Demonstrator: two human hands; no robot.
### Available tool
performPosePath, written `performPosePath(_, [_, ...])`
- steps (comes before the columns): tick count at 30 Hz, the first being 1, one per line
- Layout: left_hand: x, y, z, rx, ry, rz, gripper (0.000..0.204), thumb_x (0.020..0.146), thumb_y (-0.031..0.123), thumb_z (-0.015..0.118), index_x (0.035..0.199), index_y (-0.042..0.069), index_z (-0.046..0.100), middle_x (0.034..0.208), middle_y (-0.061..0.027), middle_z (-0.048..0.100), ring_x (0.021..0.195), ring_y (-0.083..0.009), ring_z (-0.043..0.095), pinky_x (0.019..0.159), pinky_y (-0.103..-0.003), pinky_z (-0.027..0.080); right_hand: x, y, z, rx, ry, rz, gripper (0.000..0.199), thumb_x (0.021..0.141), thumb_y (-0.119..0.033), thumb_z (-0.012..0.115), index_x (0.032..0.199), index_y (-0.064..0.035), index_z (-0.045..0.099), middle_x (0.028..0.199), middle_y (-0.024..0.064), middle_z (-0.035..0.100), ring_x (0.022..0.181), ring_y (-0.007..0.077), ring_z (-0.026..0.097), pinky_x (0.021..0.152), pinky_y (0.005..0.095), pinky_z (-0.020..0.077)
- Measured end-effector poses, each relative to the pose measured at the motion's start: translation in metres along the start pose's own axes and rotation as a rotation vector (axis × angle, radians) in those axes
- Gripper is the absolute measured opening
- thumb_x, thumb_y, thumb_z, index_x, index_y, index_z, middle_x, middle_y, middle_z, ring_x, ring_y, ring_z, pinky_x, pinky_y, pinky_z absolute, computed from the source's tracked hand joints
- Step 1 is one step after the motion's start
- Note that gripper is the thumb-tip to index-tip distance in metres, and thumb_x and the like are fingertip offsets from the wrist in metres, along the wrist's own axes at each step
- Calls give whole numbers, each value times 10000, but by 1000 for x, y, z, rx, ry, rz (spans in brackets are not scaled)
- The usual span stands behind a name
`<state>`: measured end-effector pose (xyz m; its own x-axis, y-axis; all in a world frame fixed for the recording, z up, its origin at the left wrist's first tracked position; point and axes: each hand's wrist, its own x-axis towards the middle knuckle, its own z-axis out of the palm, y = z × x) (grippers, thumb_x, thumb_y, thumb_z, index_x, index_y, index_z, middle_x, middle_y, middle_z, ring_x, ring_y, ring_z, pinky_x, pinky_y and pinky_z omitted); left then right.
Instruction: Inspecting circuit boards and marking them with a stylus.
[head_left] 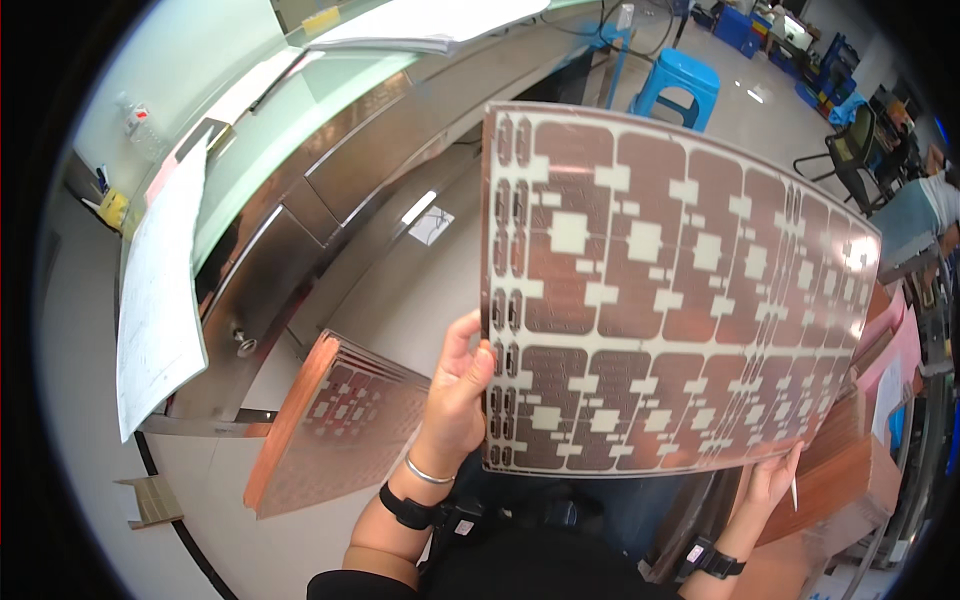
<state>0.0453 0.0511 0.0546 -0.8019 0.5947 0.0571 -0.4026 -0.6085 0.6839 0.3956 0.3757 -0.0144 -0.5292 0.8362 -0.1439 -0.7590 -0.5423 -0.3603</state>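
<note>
A large copper-coloured circuit board panel (pixel 650 342) with pale rectangular patches is held up in front of me, tilted. My left hand (pixel 455 400) grips its left edge, thumb on the near face and fingers partly behind. At the lower right edge my right hand (pixel 770 482) is closed on the panel, its fingers largely hidden behind it. A thin white pointed stick (pixel 795 495) shows beside the right hand; I cannot tell what it is. Left of my left forearm, a stack of similar panels (pixel 350 430) stands on edge, leaning.
A glass-topped bench (pixel 340 95) with metal cabinet fronts (pixel 270 265) curves along the left, with paper sheets (pixel 165 300) hanging over its edge. Further stacked panels (pixel 840 470) and pink sheets (pixel 900 345) stand at right. A blue stool (pixel 680 85) and an office chair (pixel 855 145) are behind.
</note>
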Motion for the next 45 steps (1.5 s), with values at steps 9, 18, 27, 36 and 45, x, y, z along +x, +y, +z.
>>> performPosePath(9, [-8, 5, -1, -17, -53, -23, 386, 923, 155, 530, 1278, 76, 401, 1173, -76, 568, 1083, -149, 527, 956, -327, 399, -5, 12, 13, -162, 92, -114, 279, 944, -184, 498, 1183, -42, 513, 1142, 79, 599, 1006, 168, 588, 859, 364, 512])
performPosePath(18, [-5, 0, -10, 6, 19, 2, 423, 898, 134, 566, 1276, 101, 379, 1171, -93, 567, 1074, -196, 553, 922, -362, 463, -2, 14, 16, -123, 66, -120, 275, 948, -244, 488, 1144, -61, 547, 1124, 70, 615, 1005, 189, 594, 890, 414, 491])
performPosePath(27, [2, 0, -21, 47, 154, 91, 378, 926, 101, 508, 1280, 85, 376, 1243, -104, 515, 1110, -211, 528, 945, -372, 452, -18, 18, 43, -212, -47, -164, 329, 924, -200, 527, 1228, -77, 510, 1257, 81, 538, 1159, 232, 510, 991, 450, 434])
performPosePath(36, [2, -6, -36, 159, 177, 148, 383, 951, 137, 458, 1313, 61, 361, 1275, -86, 484, 1162, -181, 481, 981, -332, 426, -30, 14, 49, -317, -83, -102, 556, 785, -118, 701, 1270, -57, 436, 1207, 92, 549, 1110, 248, 547, 935, 432, 476])
performPosePath(45, [2, -20, -49, 143, 163, 77, 359, 968, 151, 421, 1315, 75, 367, 1294, -83, 475, 1155, -194, 491, 973, -339, 437, -33, 10, 70, -400, -124, -120, 695, 712, -120, 765, 1291, -11, 397, 1200, 103, 543, 1085, 232, 563, 930, 353, 475])
